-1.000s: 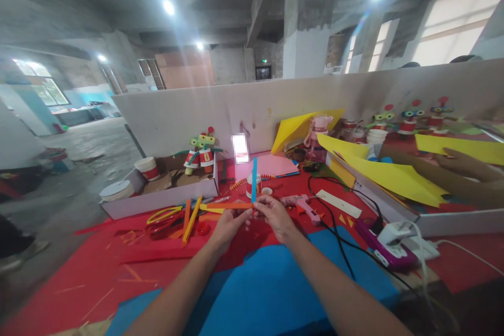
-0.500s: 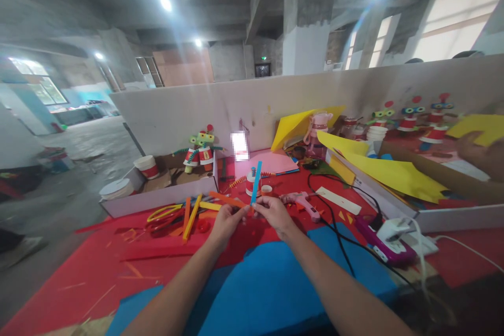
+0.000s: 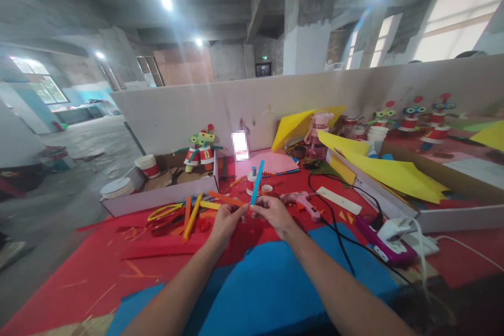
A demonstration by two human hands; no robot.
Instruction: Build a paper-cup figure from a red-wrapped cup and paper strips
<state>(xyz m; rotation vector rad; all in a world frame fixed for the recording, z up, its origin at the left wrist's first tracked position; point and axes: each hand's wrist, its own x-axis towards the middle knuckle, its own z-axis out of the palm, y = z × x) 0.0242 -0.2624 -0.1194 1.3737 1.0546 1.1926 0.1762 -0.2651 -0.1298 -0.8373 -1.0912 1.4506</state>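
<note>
My right hand pinches the lower end of a blue paper strip, which stands up and leans slightly right. Beside it, my left hand is closed at the end of an orange paper strip that slants off to the upper left. The two strips come together at my fingertips, but I cannot make out how they join. Just behind the blue strip is a small cup figure with folded paper arms. A little white cup stands to its right.
Scissors and loose strips lie left. A pink glue gun, black cable and purple power strip are right. Boxes stand on both sides; finished figures are in the left one. Blue sheets lie in front.
The blue strip has tilted slightly further right; both hands keep almost the same pose. Another person's hand at the far right has gone out of view, and the yellow sheet there has shifted right.
</note>
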